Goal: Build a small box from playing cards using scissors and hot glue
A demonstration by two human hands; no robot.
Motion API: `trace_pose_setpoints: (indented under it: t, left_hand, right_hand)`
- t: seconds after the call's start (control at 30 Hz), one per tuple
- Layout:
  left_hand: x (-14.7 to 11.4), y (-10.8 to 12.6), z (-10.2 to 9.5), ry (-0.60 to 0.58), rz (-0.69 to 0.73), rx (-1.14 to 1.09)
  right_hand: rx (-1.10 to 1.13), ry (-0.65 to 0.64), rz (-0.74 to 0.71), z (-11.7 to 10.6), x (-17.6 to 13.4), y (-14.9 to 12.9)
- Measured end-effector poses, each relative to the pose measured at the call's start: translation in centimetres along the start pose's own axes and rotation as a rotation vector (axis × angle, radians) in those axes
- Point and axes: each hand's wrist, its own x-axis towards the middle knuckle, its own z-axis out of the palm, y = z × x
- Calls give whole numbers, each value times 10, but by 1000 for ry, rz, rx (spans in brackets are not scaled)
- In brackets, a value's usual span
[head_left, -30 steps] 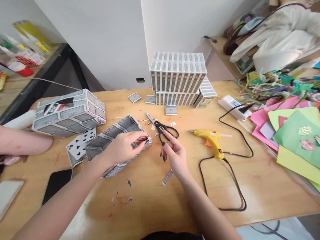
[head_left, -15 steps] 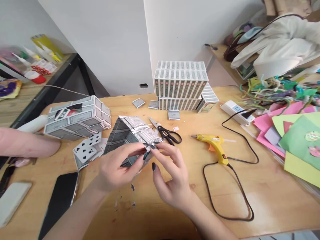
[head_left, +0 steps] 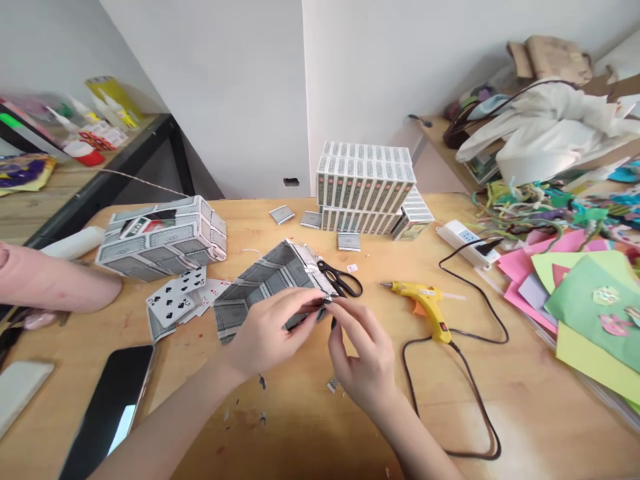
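Note:
A grey-patterned open box made of playing cards (head_left: 273, 277) sits tilted in front of me, its hollow inside facing me. My left hand (head_left: 273, 330) is closed on its near right edge, thumb and fingers pinching the rim. My right hand (head_left: 365, 350) meets it at the same corner, fingertips pressed to the edge and the others curled. What lies right between the fingertips is partly hidden. Black-handled scissors (head_left: 345, 279) lie just behind the corner, blades covered by the box. A yellow hot glue gun (head_left: 425, 300) rests to the right of my right hand.
A second card-covered box (head_left: 165, 250) stands left, with loose playing cards (head_left: 175, 300) before it. Stacked card packs (head_left: 365, 187) stand at the back. A phone (head_left: 113, 400), a pink roll (head_left: 60, 280), a power strip (head_left: 465, 241) and coloured paper (head_left: 590, 287) surround the work. The glue gun's cord loops at right.
The box has turned and shifted right, showing more of its inside and covering the scissor blades. Both hands moved slightly right with it. A small paper scrap now shows below my hands.

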Motion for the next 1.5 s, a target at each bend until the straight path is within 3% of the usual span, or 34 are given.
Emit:
trace_pose_setpoints:
  t: [0.2, 0.37, 0.43, 0.53, 0.67, 0.9, 1.13, 1.27, 1.37, 1.5]
  left_hand:
    - [-6, -1, 10, -216, -14, 3]
    - [-24, 6, 18, -412, 36, 197]
    - [-32, 14, 22, -377, 101, 329]
    - [-40, 26, 33, -215, 103, 430]
    - [-45, 35, 53, -19, 2, 401]
    - [-50, 38, 67, 122, -95, 343]
    - [-57, 34, 70, 195, 2, 386]
    - [-58, 31, 68, 173, 18, 386]
    - [-62, 30, 59, 173, 75, 327]
    - [-73, 27, 31, 256, 82, 271]
  right_hand:
    - [9, -36, 60, -9, -8, 7]
    - [54, -55, 315, -15, -22, 12]
    - [30, -48, 421, -14, -25, 17]
    - [16, -22, 560, -12, -25, 25]
    - [43, 17, 698, -11, -20, 32]
    - [66, 15, 848, -12, -24, 33]
    - [-73, -86, 811, -13, -23, 32]
    - [2, -151, 740, -13, -24, 41]
    - [-71, -74, 672, -18, -25, 49]
    - [-422, 134, 579, -43, -28, 72]
